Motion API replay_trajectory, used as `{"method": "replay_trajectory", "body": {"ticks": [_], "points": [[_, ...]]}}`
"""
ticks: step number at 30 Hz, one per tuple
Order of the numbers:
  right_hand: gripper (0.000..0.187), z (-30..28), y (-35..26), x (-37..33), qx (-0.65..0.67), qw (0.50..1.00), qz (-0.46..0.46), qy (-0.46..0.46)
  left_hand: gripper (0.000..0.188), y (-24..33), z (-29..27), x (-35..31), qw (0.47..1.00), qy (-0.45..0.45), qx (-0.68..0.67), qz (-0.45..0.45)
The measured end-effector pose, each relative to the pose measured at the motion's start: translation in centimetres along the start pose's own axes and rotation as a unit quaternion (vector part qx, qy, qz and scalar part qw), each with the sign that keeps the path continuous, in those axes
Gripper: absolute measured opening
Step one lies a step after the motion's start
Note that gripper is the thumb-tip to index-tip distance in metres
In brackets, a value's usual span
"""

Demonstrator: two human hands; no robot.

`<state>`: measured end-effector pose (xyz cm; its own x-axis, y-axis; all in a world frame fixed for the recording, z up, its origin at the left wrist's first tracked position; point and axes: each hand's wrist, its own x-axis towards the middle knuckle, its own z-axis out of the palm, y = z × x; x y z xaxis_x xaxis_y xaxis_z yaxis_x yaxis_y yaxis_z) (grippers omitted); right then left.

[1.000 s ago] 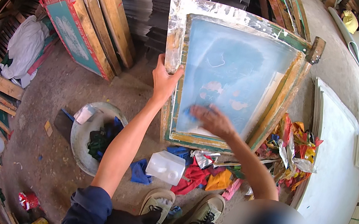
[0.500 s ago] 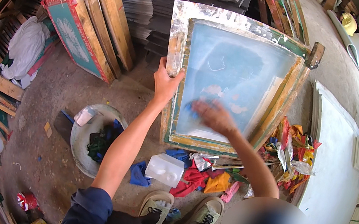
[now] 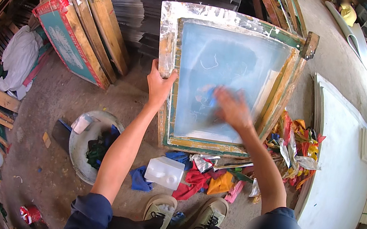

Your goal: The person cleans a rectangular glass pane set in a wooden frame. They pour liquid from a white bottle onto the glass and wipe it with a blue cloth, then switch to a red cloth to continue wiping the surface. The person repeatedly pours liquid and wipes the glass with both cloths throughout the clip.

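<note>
A wood-framed printing screen point(image 3: 183, 141) leans upright before me, its blue-grey mesh point(image 3: 206, 40) marked with pale lines and its frame smeared with white paint. My left hand point(image 3: 159, 85) grips the left side of this frame, thumb in front. Against the mesh, low and right of its middle, my right hand point(image 3: 233, 108) presses a small blue cloth point(image 3: 213, 99). Motion smears the right fingers, and most of the cloth is hidden beneath them.
A round tub point(image 3: 76, 154) holds dark cloth. Near my shoes lie a translucent jug point(image 3: 164, 172) and coloured rags point(image 3: 193, 182). Crumpled scraps point(image 3: 293, 146) and stacked white sheets point(image 3: 338, 181) are at right. More wooden frames point(image 3: 80, 32) stand at back left.
My right hand has slid the blue cloth up and to the right across the mesh. The left hand keeps its hold on the frame. The whole view has shifted slightly.
</note>
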<state>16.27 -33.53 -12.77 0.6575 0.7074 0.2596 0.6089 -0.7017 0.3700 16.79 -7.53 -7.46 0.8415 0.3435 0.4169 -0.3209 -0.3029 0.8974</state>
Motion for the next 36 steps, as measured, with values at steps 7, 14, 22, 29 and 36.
{"method": "replay_trajectory", "body": {"ticks": [7, 14, 22, 29, 36], "points": [[0.071, 0.1, -3.8, 0.4, 0.184, 0.970, 0.160, -0.001, 0.031, -0.2, 0.3, 0.3, 1.000, 0.006, 0.004, -0.001], [0.062, 0.2, -1.4, -0.8, 0.102, 0.982, 0.152, 0.035, 0.030, -0.4, -0.1, 0.5, 1.000, -0.008, 0.015, -0.012], [0.065, -0.5, -4.2, 1.9, 0.261, 0.961, 0.072, 0.058, 0.033, -0.7, 0.4, 0.8, 1.000, 0.001, 0.016, -0.013], [0.049, -2.9, -2.9, 0.7, 0.236, 0.953, 0.099, 0.160, 0.039, -1.5, 1.1, 1.0, 1.000, 0.001, 0.003, -0.031], [0.038, -7.2, -1.0, 0.7, 0.843, 0.385, 0.376, 0.025, 0.044, -1.7, 0.8, 0.7, 0.998, 0.004, 0.016, -0.065]]}}
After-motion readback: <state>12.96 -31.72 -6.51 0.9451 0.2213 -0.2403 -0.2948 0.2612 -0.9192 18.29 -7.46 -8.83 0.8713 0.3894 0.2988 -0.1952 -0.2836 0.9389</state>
